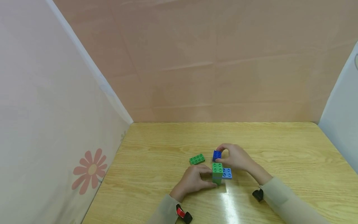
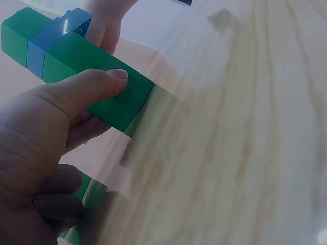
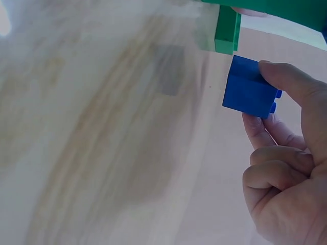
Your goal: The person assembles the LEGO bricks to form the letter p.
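A stack of green bricks point(image 1: 217, 174) stands upright on the table, with a light blue brick point(image 1: 227, 173) set between the green ones and jutting out to the right. My left hand point(image 1: 193, 179) grips the stack low down, thumb on the near side and fingers behind, as the left wrist view shows. Just past the stack, my right hand point(image 1: 236, 157) pinches a dark blue brick point(image 1: 216, 155) between thumb and fingers. In the right wrist view, this blue brick point(image 3: 249, 87) is held above the table, its studs facing the palm.
A loose green brick point(image 1: 197, 159) lies studs up on the wood-grain table point(image 1: 156, 140), beyond my left hand. A pinkish-brown sheet point(image 1: 223, 77) hangs behind the table. To the left is a pale sheet point(image 1: 42, 77) with a flower on it.
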Available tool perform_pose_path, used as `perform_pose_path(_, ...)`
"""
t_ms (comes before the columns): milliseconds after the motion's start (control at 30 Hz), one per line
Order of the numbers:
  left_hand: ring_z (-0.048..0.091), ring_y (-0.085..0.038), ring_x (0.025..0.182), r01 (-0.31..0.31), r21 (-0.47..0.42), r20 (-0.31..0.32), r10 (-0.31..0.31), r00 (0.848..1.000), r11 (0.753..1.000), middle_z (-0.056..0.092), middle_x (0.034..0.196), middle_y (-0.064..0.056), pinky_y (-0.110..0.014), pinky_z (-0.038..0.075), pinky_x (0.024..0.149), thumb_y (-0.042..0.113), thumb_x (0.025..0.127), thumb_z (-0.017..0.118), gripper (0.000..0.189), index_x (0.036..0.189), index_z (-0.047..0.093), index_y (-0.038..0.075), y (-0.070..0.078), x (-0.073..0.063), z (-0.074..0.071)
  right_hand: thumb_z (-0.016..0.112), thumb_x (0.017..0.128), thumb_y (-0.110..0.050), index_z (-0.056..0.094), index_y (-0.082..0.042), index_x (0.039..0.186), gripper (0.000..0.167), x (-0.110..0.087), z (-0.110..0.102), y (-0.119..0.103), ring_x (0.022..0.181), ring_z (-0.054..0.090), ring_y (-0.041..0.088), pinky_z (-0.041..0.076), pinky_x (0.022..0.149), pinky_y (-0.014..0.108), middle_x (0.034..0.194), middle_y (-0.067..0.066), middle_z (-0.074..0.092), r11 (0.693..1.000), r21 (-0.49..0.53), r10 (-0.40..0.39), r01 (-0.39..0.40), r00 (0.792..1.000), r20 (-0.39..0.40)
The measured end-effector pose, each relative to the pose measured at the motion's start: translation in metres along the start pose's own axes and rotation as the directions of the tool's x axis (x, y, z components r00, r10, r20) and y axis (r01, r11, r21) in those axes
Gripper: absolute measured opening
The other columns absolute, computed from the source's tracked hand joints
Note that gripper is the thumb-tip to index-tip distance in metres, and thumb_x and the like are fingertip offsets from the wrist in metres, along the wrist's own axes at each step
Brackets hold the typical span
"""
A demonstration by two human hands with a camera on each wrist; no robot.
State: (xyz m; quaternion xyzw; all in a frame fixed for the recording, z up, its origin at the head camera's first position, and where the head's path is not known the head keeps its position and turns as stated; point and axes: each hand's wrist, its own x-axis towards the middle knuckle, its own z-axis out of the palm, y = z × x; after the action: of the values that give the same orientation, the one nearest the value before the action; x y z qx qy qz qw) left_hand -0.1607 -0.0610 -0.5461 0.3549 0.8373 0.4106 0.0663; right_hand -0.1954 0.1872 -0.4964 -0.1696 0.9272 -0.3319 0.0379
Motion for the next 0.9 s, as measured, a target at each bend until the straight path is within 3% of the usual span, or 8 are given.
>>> perform_pose_path(167,0.063,0.006,0.107,0.012,-0.005,0.003,-0.012,1.0,1.0,0.072,0.114,0.019,-0.017,0.049,0.094,0.036,0.084,0.089,0.041,0.12,0.079,0.02,-0.002,0.0,0.001,0.085,0.087,-0.036,0.072,-0.012,0.119,0.042,-0.004,-0.008,-0.001,0.059,0.048,0.009,0.047,0.062,0.032,0.112,0.0,0.072,1.0,0.007,0.012,-0.012,1.0,-0.01)
perform_pose_path(233,0.063,0.006,0.107,0.018,-0.006,0.003,-0.018,1.0,1.0,0.072,0.114,0.019,-0.018,0.049,0.094,0.037,0.083,0.089,0.041,0.12,0.079,0.02,-0.002,0.001,0.001,0.085,0.087,-0.036,0.071,-0.011,0.12,0.043,-0.005,-0.012,-0.002,0.054,0.043,0.009,0.044,0.057,0.03,0.114,0.002,0.072,1.0,0.008,0.008,-0.008,1.0,-0.014)
perform_pose_path(400,0.063,0.006,0.108,0.021,-0.007,-0.003,-0.021,1.0,1.0,0.072,0.113,0.019,-0.018,0.05,0.094,0.036,0.083,0.09,0.042,0.119,0.079,0.02,-0.003,0.001,0.002,0.084,0.089,-0.038,0.071,-0.011,0.12,0.043,-0.011,-0.023,-0.007,0.083,0.064,0.019,0.053,0.069,0.038,0.115,0.003,0.072,0.999,-0.011,-0.043,0.043,0.998,-0.044)
perform_pose_path(533,0.063,0.005,0.109,0.023,-0.01,-0.007,-0.023,1.0,1.0,0.073,0.113,0.018,-0.019,0.05,0.095,0.036,0.083,0.09,0.042,0.12,0.079,0.018,-0.003,0.001,0.002,0.083,0.09,-0.04,0.072,-0.012,0.121,0.043,-0.017,-0.03,-0.012,0.102,0.067,0.03,0.057,0.08,0.048,0.116,0.002,0.072,0.998,-0.02,-0.066,0.065,0.996,-0.064)
perform_pose_path(700,0.063,0.004,0.11,0.024,-0.003,-0.008,-0.024,1.0,1.0,0.072,0.115,0.018,-0.019,0.05,0.096,0.036,0.083,0.09,0.043,0.12,0.079,0.018,-0.002,0.001,0.001,0.083,0.09,-0.038,0.072,-0.013,0.119,0.04,-0.026,-0.037,-0.019,0.107,0.067,0.032,0.058,0.083,0.051,0.113,-0.002,0.071,0.994,-0.034,-0.108,0.106,0.99,-0.089)
perform_pose_path(900,0.062,0.005,0.11,0.012,-0.001,-0.01,-0.012,1.0,1.0,0.072,0.115,0.019,-0.018,0.049,0.096,0.036,0.083,0.09,0.042,0.12,0.079,0.019,-0.002,0.001,0.002,0.086,0.088,-0.035,0.073,-0.016,0.117,0.037,-0.039,-0.043,-0.026,0.101,0.067,0.02,0.057,0.077,0.042,0.111,-0.006,0.071,0.986,-0.074,-0.159,0.151,0.979,-0.128)
